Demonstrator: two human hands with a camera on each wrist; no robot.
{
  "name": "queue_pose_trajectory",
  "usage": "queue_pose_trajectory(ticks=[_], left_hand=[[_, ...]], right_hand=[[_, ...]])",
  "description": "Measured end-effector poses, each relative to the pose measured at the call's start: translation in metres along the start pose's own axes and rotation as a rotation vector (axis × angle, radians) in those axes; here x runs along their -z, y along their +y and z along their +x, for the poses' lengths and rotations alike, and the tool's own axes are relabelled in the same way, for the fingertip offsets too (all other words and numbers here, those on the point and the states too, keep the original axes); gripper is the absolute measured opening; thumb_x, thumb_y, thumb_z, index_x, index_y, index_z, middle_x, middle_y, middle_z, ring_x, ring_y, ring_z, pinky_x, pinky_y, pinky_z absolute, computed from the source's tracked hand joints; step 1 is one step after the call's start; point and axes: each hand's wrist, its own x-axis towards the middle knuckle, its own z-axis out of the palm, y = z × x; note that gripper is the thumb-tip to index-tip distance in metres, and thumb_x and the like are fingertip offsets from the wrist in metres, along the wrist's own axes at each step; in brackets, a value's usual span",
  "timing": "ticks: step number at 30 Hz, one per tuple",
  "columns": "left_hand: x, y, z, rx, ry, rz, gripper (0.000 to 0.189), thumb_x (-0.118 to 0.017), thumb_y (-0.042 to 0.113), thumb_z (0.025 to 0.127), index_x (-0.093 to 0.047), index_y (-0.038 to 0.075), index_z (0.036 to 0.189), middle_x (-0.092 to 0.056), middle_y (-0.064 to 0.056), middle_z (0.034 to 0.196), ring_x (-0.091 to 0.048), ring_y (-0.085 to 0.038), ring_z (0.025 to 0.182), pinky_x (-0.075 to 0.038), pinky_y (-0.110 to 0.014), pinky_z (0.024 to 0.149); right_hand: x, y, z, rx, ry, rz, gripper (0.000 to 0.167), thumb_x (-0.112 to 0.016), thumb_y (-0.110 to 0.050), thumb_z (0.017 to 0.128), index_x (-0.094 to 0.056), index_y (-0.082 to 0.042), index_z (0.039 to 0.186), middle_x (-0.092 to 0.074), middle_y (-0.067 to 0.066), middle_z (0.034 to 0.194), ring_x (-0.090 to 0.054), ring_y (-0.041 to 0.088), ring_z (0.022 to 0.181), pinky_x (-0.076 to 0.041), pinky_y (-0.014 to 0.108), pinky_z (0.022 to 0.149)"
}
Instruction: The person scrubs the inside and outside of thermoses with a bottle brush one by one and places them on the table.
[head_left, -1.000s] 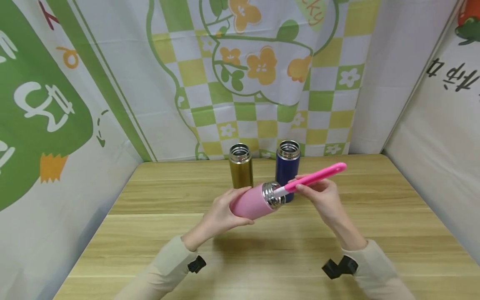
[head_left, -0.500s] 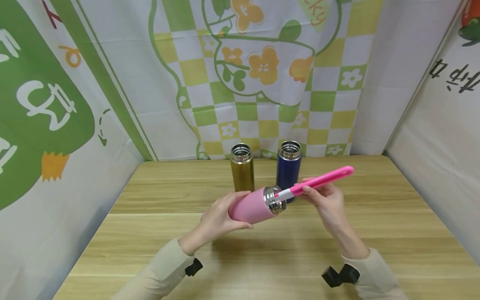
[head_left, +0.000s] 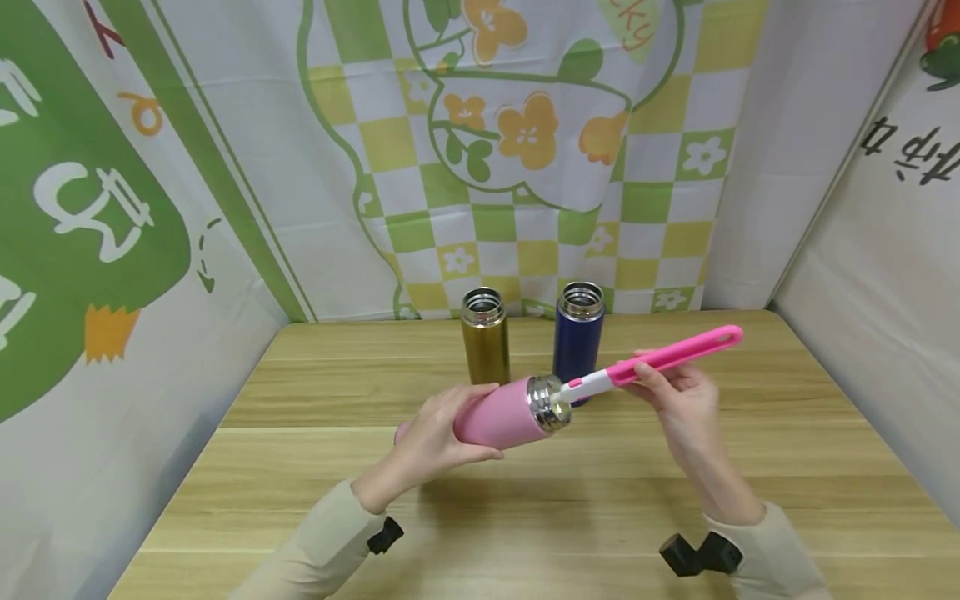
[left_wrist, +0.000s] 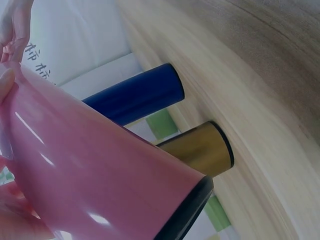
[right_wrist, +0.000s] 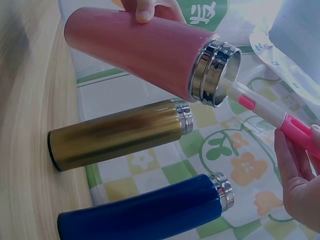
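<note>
My left hand (head_left: 433, 437) grips a pink thermos bottle (head_left: 498, 414) round its body, holding it tilted above the table with its steel mouth toward the right. My right hand (head_left: 686, 408) pinches the bright pink handle of a bottle brush (head_left: 591, 385) between thumb and fingers. The brush's white shaft enters the bottle's mouth, and its head is hidden inside. In the right wrist view, the shaft's pink button (right_wrist: 246, 102) sits just outside the steel rim. A black base shows on the pink bottle in the left wrist view.
Behind the pink bottle, a gold thermos bottle (head_left: 485, 342) and a dark blue thermos bottle (head_left: 578, 337) stand upright and lidless on the wooden table (head_left: 315, 383). Printed cloth (head_left: 517, 233) hangs along the table's back edge and both sides.
My right hand has moved right, drawing the brush partly out, so more of its white shaft shows. The pink bottle has shifted slightly down and left in my left hand.
</note>
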Motion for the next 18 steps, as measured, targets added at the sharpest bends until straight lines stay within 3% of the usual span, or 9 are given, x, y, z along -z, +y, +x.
queue_pose_trajectory(ticks=[6, 11, 15, 18], left_hand=[[0.004, -0.001, -0.002, -0.012, 0.0, 0.033, 0.074, -0.08, 0.033, 0.057, -0.049, 0.011, 0.12, -0.057, -0.005, 0.109, -0.054, -0.018, 0.097, -0.044, -0.04, 0.079], [0.005, -0.001, -0.004, -0.017, -0.004, 0.039, 0.074, -0.079, 0.035, 0.058, -0.049, 0.01, 0.121, -0.057, -0.005, 0.108, -0.054, -0.018, 0.097, -0.044, -0.038, 0.077], [0.006, -0.002, -0.007, -0.013, -0.008, 0.052, 0.074, -0.079, 0.036, 0.059, -0.049, 0.01, 0.121, -0.057, -0.005, 0.108, -0.054, -0.018, 0.096, -0.044, -0.039, 0.077], [0.006, -0.003, -0.009, -0.008, -0.008, 0.065, 0.074, -0.079, 0.036, 0.059, -0.049, 0.01, 0.121, -0.057, -0.004, 0.107, -0.053, -0.018, 0.096, -0.043, -0.038, 0.077]], right_hand=[[-0.014, -0.025, 0.0, -0.005, -0.012, -0.014, 0.032, -0.048, 0.009, 0.085, -0.048, 0.011, 0.117, -0.054, 0.031, 0.109, -0.053, 0.046, 0.096, -0.043, 0.051, 0.079], [-0.012, -0.033, 0.0, 0.015, -0.023, -0.023, 0.031, -0.048, 0.011, 0.084, -0.047, 0.015, 0.115, -0.054, 0.032, 0.107, -0.054, 0.045, 0.095, -0.043, 0.051, 0.079], [-0.035, -0.062, -0.005, 0.012, -0.039, 0.067, 0.028, -0.046, 0.013, 0.084, -0.048, 0.016, 0.112, -0.056, 0.03, 0.105, -0.055, 0.043, 0.094, -0.045, 0.049, 0.079], [-0.07, -0.097, -0.015, 0.013, -0.047, 0.086, 0.026, -0.049, 0.011, 0.084, -0.05, 0.017, 0.109, -0.06, 0.026, 0.101, -0.059, 0.037, 0.091, -0.047, 0.044, 0.077]])
